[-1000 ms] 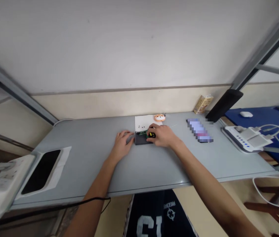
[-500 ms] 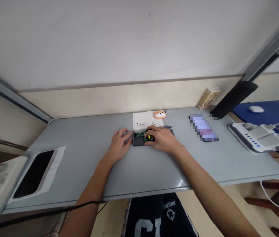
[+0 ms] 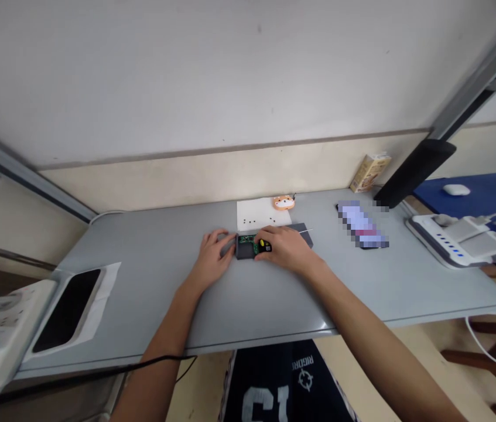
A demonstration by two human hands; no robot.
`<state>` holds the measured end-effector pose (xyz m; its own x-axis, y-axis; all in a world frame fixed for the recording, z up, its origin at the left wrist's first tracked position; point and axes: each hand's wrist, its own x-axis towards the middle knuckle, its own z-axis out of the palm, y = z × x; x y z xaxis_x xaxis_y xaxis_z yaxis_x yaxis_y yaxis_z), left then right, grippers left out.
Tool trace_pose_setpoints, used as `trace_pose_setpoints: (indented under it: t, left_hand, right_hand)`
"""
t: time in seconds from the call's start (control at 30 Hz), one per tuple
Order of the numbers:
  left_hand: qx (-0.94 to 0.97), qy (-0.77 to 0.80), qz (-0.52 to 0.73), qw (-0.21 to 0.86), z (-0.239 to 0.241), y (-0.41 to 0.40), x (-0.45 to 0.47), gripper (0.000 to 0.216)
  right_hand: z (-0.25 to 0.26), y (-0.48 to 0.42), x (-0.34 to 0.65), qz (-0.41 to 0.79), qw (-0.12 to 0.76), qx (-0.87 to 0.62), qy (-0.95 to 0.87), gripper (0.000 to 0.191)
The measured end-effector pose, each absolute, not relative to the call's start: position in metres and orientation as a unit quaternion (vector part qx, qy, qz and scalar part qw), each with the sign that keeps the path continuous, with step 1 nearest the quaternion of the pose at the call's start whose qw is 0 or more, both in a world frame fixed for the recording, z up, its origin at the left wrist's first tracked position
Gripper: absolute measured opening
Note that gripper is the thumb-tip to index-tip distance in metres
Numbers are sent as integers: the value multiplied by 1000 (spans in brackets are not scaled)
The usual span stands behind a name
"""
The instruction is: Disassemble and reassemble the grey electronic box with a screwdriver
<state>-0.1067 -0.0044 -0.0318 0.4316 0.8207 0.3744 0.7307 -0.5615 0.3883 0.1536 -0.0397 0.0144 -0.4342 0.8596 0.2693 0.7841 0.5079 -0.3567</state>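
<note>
A small dark grey case (image 3: 245, 251) with a green circuit board (image 3: 246, 240) in it lies on the grey table (image 3: 248, 293). My left hand (image 3: 211, 258) rests against its left end, fingers curled around it. My right hand (image 3: 286, 247) is closed on a small black tool with a yellow cap (image 3: 264, 244), held at the board's right side. A flat dark grey cover (image 3: 304, 233) lies behind my right hand. A white sheet (image 3: 260, 212) with tiny dark screws lies just beyond the case.
An orange animal-shaped trinket (image 3: 283, 202) sits at the sheet's far corner. A phone (image 3: 362, 227) and a small carton (image 3: 369, 172) lie at the right, a power strip (image 3: 454, 243) further right. A black phone (image 3: 65, 308) on white paper lies at the left.
Both hands stay at the case; my right hand shifted the yellow-capped tool slightly left along the board. The camera view moved a little.
</note>
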Motion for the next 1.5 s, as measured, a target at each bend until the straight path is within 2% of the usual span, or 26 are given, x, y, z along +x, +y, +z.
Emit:
trace_pose_setpoints:
  t: [0.2,0.33,0.4,0.5,0.6,0.7,0.8,0.9,1.17,1.5]
  left_hand:
    - [832,471,280,84,-28,-8,-104,37]
    - [823,464,319,72,-15,-14,-94,34]
    - [835,448,313,66,-3,-14,-83,34]
    - [882,381,260,93,16,-7,-59,42]
    - [917,316,212,119,27,2,-38,54]
    - [921,307,200,133,24,5,-32,70]
    - [920,312,192,138,13,2,-39,85]
    - [917,317,182,157,2,1,-47,86]
    - [908,331,162,199,5,5,-50,75]
    - [905,341,137,214,13,6,-55,78]
  right_hand:
    - [19,-41,158,102,211,-494,-837,46]
    - [23,-41,167,123,222,-500,-828,43]
    - [25,-41,172,134,254,-502,-816,38]
    - [29,-41,178,121,369,-498,-775,27]
    - [40,-35,182,93,541,-486,-680,19]
    - [57,-18,186,91,665,-495,-552,24]
    - [64,4,191,112,642,-538,-535,41]
    - [54,16,194,120,611,-590,-514,50]
    - [24,9,195,136,550,-622,-540,44]
    - [18,8,194,143,563,-608,-542,43]
